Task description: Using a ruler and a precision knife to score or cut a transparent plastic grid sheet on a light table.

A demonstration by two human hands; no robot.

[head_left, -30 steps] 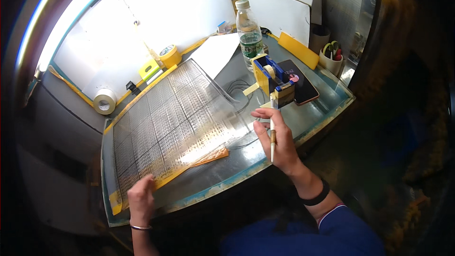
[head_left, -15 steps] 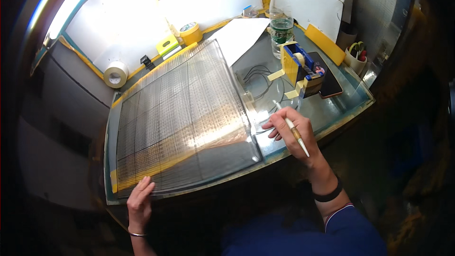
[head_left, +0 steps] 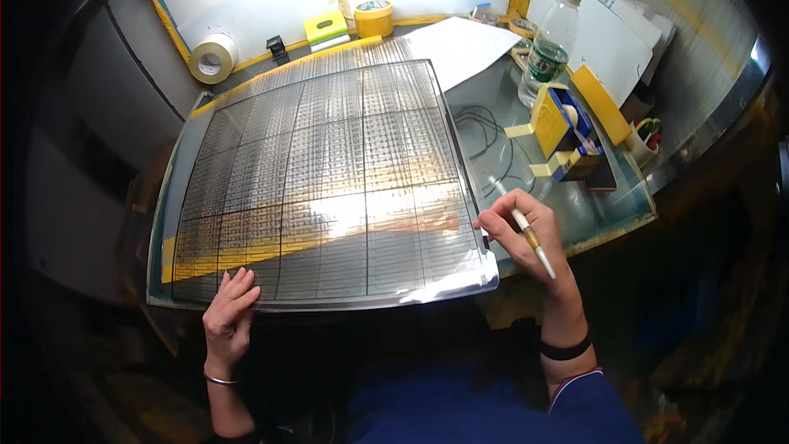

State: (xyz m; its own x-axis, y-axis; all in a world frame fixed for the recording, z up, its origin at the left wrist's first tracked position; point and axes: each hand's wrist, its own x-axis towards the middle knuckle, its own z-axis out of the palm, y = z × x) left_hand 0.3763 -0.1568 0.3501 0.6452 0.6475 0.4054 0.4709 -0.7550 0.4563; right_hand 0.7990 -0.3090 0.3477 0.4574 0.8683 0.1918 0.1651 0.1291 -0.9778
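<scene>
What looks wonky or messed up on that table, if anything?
The see-through grid sheet sits crooked over the yellow-edged sheet underneath. Their edges don't line up, and the lower sheet's yellow strip slants across beneath the grid lines. I see nothing spilled.

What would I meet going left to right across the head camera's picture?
Left hand → black clip → yellow-green block → yellow tape roll → right hand holding a white pen-like tool → yellow strip → white cup.
</scene>
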